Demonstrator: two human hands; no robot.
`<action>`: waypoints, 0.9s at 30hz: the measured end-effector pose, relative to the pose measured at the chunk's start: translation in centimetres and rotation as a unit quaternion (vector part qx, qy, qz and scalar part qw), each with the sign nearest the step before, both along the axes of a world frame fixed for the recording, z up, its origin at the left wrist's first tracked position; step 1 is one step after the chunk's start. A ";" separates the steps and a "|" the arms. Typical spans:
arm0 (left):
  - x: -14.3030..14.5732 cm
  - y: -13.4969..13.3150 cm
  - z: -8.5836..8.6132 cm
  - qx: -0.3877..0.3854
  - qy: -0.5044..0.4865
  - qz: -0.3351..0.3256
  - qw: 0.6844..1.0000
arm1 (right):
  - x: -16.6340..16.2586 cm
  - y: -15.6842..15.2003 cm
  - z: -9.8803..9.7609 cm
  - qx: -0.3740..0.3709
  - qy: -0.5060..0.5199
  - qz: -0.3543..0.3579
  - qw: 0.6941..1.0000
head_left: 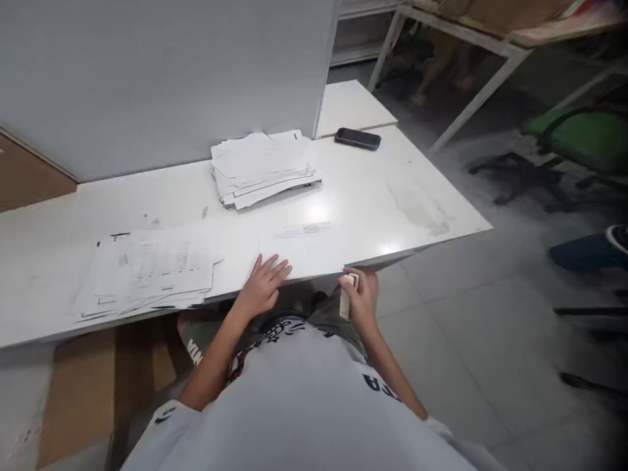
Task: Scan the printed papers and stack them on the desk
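A single white sheet of paper (pixel 304 252) with a small oval stamp or logo lies at the front edge of the white desk. My left hand (pixel 260 284) rests with fingers spread on its lower left corner. At the sheet's lower right corner, my right hand (pixel 363 297) is closed around a small cream-coloured stapler (pixel 346 299), held just off the desk edge. Left of the sheet lies a loose spread of printed papers (pixel 152 268). Behind it, against the partition, stands a thicker, uneven stack of papers (pixel 265 163).
A dark phone (pixel 358 138) lies at the back right of the desk (pixel 363 216). The grey partition (pixel 161 78) rises along the back. Under the desk at left is a cardboard box (pixel 78 392). A green chair (pixel 583 140) and another table stand to the right.
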State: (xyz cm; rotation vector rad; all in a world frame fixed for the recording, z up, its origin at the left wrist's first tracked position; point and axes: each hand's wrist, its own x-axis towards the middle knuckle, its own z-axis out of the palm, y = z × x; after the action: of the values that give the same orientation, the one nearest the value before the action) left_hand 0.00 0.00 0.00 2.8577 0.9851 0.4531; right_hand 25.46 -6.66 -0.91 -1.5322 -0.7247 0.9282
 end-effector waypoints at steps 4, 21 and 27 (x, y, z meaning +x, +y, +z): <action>0.5 0.1 -0.6 -0.007 0.009 -0.008 1.000 | -0.6 -0.2 -0.1 -0.011 0.095 -0.046 0.994; 0.3 -0.2 -3.2 0.084 -0.010 -0.015 0.996 | -6.6 1.6 -0.3 -0.094 0.350 0.203 0.910; -0.2 -0.1 -4.2 0.110 -0.020 -0.055 0.992 | -6.7 1.0 0.1 -0.107 0.361 0.217 0.901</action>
State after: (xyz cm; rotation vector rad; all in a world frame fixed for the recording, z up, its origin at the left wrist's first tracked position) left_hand -0.25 -0.11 -4.17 3.0632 0.8137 0.6418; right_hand 18.73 -5.71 -0.84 -1.0760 -0.4227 1.8340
